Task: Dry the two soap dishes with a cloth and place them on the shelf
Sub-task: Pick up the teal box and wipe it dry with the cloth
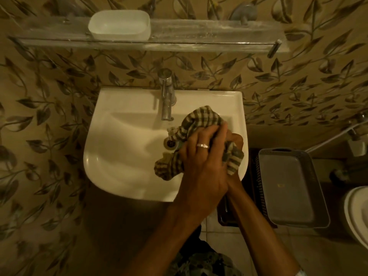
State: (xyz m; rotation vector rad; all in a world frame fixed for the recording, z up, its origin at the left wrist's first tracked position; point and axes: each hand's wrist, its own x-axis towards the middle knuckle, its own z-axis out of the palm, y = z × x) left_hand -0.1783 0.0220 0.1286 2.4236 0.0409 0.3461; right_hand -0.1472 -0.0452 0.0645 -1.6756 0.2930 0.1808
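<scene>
Left hand (201,156) atop right hand (237,140), both apparently gripping cloth (201,118).

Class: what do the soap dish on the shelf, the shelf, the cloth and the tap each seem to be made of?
Soap dish: probably plastic, white, matte, slightly translucent walls.
Shelf: clear glass or acrylic; the wall pattern shows through.
Cloth: woven fabric, checked, crumpling softly.
Tap: metal, polished, with bright reflections.
</scene>
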